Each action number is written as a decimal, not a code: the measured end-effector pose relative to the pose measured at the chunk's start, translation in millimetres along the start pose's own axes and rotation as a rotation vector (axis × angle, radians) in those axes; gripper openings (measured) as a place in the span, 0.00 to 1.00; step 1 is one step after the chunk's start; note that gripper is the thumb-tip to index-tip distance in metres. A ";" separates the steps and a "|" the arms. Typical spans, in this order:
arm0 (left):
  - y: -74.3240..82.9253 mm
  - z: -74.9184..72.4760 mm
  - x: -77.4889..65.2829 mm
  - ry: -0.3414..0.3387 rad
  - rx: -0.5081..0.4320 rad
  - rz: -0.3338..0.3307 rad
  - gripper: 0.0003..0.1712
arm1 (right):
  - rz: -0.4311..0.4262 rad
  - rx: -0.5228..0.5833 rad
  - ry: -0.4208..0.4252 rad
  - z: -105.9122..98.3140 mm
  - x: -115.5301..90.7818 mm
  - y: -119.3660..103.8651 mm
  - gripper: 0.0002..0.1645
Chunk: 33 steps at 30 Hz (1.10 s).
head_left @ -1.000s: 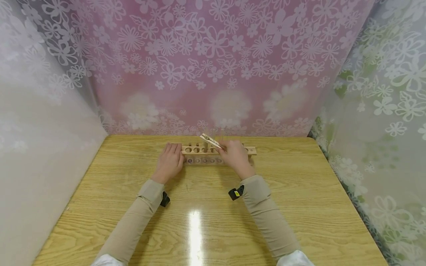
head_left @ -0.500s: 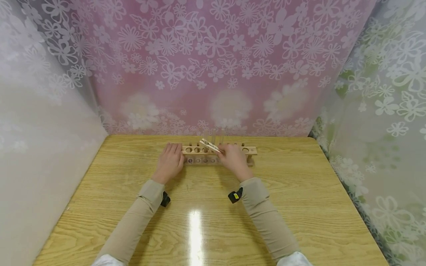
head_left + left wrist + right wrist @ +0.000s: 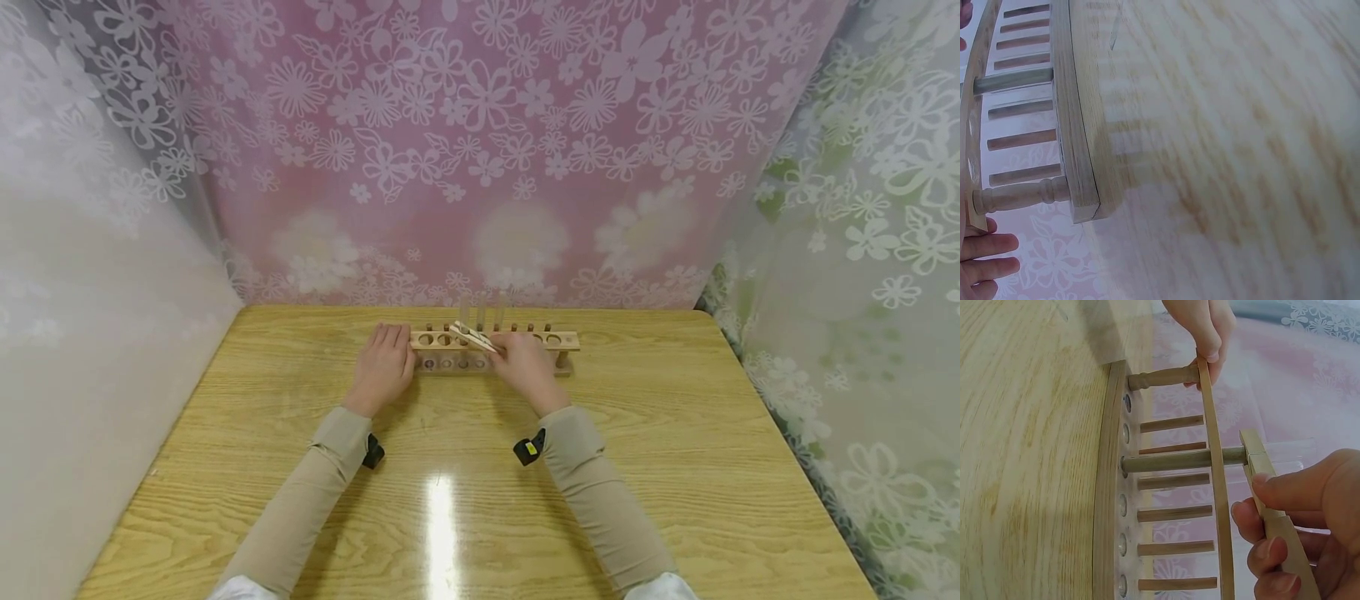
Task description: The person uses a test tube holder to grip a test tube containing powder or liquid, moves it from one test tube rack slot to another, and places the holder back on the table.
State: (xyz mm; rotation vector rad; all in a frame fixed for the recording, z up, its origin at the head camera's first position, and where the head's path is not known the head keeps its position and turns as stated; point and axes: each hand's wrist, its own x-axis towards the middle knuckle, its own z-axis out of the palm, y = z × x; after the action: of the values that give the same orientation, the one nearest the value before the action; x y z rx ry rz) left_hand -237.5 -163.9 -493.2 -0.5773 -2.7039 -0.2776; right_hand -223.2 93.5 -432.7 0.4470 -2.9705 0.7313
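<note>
My left hand (image 3: 385, 367) grips the left end of a wooden test tube rack (image 3: 567, 340), its thumb and fingers on opposite sides of the top board. My right hand (image 3: 531, 368) holds a wooden test tube clamp (image 3: 472, 336) just above the rack. In the right wrist view, the clamp (image 3: 1266, 494) is around a test tube (image 3: 1166, 461) with olive-brown liquid. That tube stands upright through a hole in the top board, its lower end at the base board. In the left wrist view, the left fingers (image 3: 991, 256) show beyond the rack's end.
Clear glass tubes (image 3: 501, 310) stick up behind the clamp. Several short wooden pegs (image 3: 531, 327) line the rack's back. Its base (image 3: 1075, 125) rests on the wood-grain table (image 3: 465, 425). A pink floral curtain (image 3: 480, 167) hangs close behind, with pale curtains at both sides.
My right hand has moved down with the clamp and the test tube, and the tube now sits lower in the rack. The left hand has stayed on the rack's end.
</note>
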 end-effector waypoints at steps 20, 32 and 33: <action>-0.7 3.4 0.1 0.005 -0.013 -0.002 0.25 | -0.044 -0.037 0.050 2.5 -1.9 0.3 0.29; -0.3 2.6 1.3 -0.014 -0.016 -0.015 0.26 | -0.083 0.006 0.098 -1.5 -4.8 -1.3 0.22; -0.3 2.4 1.2 -0.017 -0.018 -0.016 0.26 | -0.072 0.011 0.095 -2.1 -5.0 -1.7 0.18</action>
State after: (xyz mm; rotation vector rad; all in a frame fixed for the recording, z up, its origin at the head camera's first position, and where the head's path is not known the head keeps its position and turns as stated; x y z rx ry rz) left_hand -239.4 -163.1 -494.9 -0.5653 -2.7258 -0.3026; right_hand -218.0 94.3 -430.7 0.5024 -2.8482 0.7401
